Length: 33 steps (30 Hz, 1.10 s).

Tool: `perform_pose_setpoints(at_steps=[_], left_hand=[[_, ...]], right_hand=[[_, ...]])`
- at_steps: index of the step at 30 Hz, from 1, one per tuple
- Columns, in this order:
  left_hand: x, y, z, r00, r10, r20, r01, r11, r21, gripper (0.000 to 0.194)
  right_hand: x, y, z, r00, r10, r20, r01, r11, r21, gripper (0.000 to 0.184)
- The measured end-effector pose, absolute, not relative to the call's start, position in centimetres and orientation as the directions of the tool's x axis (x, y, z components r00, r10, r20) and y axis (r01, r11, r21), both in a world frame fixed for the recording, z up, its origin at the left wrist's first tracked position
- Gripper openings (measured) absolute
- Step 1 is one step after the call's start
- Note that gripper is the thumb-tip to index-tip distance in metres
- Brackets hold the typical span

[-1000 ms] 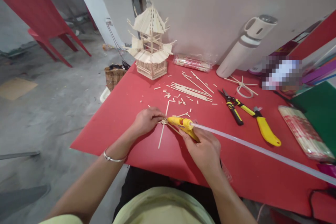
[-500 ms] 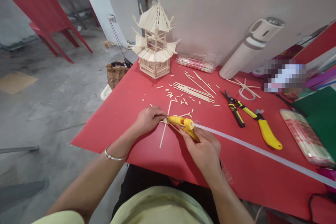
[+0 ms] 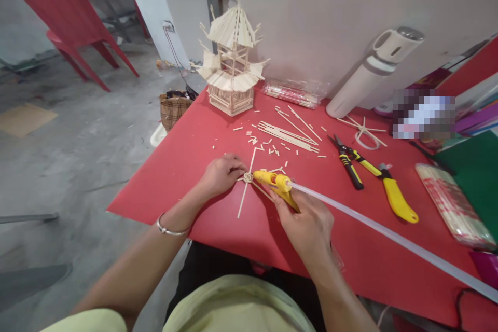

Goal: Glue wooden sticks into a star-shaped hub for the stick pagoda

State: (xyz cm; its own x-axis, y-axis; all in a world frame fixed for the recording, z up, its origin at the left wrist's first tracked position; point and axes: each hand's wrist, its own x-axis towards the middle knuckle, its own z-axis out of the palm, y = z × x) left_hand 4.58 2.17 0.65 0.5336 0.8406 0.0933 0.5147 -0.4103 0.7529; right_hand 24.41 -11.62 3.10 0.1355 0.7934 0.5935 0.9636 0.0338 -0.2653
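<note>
My right hand (image 3: 305, 218) is wrapped round a yellow hot glue gun (image 3: 278, 187). A long translucent glue stick (image 3: 373, 227) runs out of its back toward the lower right. The gun's nozzle points left, just beside the hub of a star-shaped wooden stick frame (image 3: 244, 198) lying on the red table (image 3: 155, 187). My left hand (image 3: 223, 173) pinches the frame's left side near the hub; the fingertips are partly hidden. Short stick offcuts (image 3: 270, 148) and a bundle of longer sticks (image 3: 290, 137) lie just beyond.
A stick-built pagoda (image 3: 233, 67) stands at the back beside a packet of sticks (image 3: 291, 94). To the right are a white thermos (image 3: 365, 80), another star frame (image 3: 363, 128), yellow-black cutters (image 3: 352, 163), a yellow-handled tool (image 3: 400, 199) and a second stick packet (image 3: 453, 205).
The glue gun has drawn back slightly to the right, uncovering the frame's hub. My left hand stays at the frame. The view has shifted a little.
</note>
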Motion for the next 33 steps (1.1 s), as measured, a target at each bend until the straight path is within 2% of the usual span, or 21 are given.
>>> perform_pose_setpoints(at_steps=[8,13,26,29,33], left_hand=[[4.9,1.6,0.9,0.502,0.855,0.132,0.508,-0.416,0.754,0.009],[5.0,1.2,1.3,0.53,0.836,0.143,0.582,-0.481,0.655,0.014],[6.0,1.7,3.4,0.627,0.778,0.03,0.7,-0.58,0.417,0.016],[6.2,1.9,3.6,0.653,0.757,0.027,0.667,-0.591,0.454,0.016],[6.2,2.4,3.4,0.68,0.732,0.034,0.576,-0.563,0.593,0.016]], right_hand=[[24.7,-11.7,3.1,0.168,0.845,0.507,0.951,-0.003,-0.311,0.03],[25.3,-11.8,2.7,0.209,0.845,0.493,0.932,-0.02,-0.361,0.033],[25.9,-11.4,2.0,0.259,0.897,0.358,0.81,0.0,-0.586,0.024],[25.9,-11.2,1.5,0.274,0.897,0.348,0.783,0.002,-0.622,0.023],[25.8,-11.2,1.1,0.293,0.907,0.304,0.757,-0.026,-0.653,0.023]])
